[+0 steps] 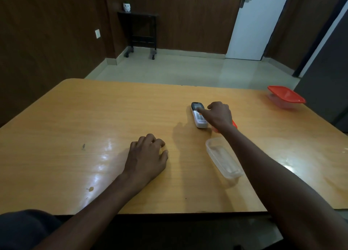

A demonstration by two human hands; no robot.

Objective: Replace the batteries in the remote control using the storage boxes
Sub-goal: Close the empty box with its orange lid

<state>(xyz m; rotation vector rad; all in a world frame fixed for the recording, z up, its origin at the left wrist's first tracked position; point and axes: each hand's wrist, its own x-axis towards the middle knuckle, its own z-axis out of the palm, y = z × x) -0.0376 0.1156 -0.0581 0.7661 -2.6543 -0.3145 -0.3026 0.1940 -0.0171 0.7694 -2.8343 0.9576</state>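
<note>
A white remote control (198, 116) with a dark screen lies face up on the wooden table (94, 118), right of centre. My right hand (219, 115) is over its right side, with the thumb touching the button area; the other fingers are curled. A red lid (234, 124) is mostly hidden under that hand. An open clear plastic box (223, 158) lies nearer to me, beside my right forearm. A second clear box with a red lid (286, 96) stands at the far right edge. My left hand (148, 155) rests on the table with loosely bent fingers, holding nothing.
The table's near edge runs just in front of me. Beyond its far edge is tiled floor, a small black cart (140, 33) against the brown wall and a white door (258, 22). A dark cabinet (327, 91) stands at the table's right.
</note>
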